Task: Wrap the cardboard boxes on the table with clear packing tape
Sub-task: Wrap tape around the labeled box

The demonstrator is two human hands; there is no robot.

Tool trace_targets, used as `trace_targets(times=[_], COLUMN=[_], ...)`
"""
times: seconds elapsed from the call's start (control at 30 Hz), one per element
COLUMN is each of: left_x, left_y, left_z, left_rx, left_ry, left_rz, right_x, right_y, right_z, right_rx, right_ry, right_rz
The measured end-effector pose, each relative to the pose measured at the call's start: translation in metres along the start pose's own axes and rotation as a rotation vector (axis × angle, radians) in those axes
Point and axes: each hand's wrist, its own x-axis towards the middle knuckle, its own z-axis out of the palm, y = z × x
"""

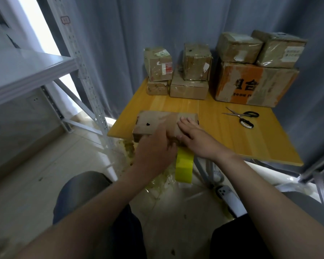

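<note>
A flat cardboard box [157, 121] lies at the near left edge of the yellow table [223, 139]. My right hand [193, 135] rests flat on the box's top, fingers straight and pointing away from me. My left hand [155, 148] is at the box's near edge, fingers curled against it beside the right hand. A yellow-green roll of packing tape [184, 165] hangs just below the table edge between my hands. Which hand bears the roll is hidden.
Black-handled scissors [245, 117] lie on the table to the right. Several taped cardboard boxes [195, 71] are stacked along the back edge, a large orange-printed one [251, 85] at right. A grey metal shelf [26, 73] stands left. A phone [230, 198] and tape scraps lie on the floor.
</note>
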Motion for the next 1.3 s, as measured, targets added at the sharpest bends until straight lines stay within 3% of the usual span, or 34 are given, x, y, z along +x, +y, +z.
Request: trace_targets(times=[0.1,0.2,0.27,0.47,0.67,0.77,0.83,0.87,0.9,0.97,1.07,1.3], left_x=[-0.015,-0.013,-0.012,-0.016,-0.018,-0.019,-0.018,-0.016,-0.015,-0.013,-0.012,-0.010], left_y=[0.006,0.013,0.017,0.029,0.029,0.031,0.033,0.033,0.033,0.032,0.031,0.035], left_z=[0.019,0.032,0.042,0.046,0.035,0.033,0.030,0.030,0.031,0.033,0.034,0.030], left_rx=[-0.377,-0.742,-0.830,-0.856,-0.819,-0.861,-0.862,-0.854,-0.841,-0.821,-0.834,-0.886], left_ry=[-0.373,-0.379,-0.350,-0.362,-0.539,-0.535,-0.546,-0.551,-0.555,-0.546,-0.541,-0.586], left_rz=[-0.491,-0.714,-0.776,-0.804,-0.729,-0.736,-0.757,-0.767,-0.775,-0.785,-0.795,-0.783], right_x=[0.001,0.001,0.002,0.003,0.003,-0.002,-0.013,-0.017,-0.021,-0.024,-0.019,0.000], right_y=[0.002,0.002,0.002,0.005,0.005,0.002,0.005,0.013,0.026,0.058,0.103,0.144], right_z=[0.000,0.001,0.001,0.006,0.007,0.000,-0.010,-0.015,-0.021,-0.032,-0.053,-0.073], right_rx=[0.026,0.025,0.038,0.024,0.016,0.304,0.558,0.545,0.428,0.133,-0.090,-0.034], right_ry=[0.003,0.002,0.007,0.036,0.043,0.088,0.336,0.537,0.720,0.865,0.789,0.374], right_rz=[0.005,0.008,0.013,0.009,0.000,0.011,0.053,0.090,0.137,0.235,0.416,0.754])
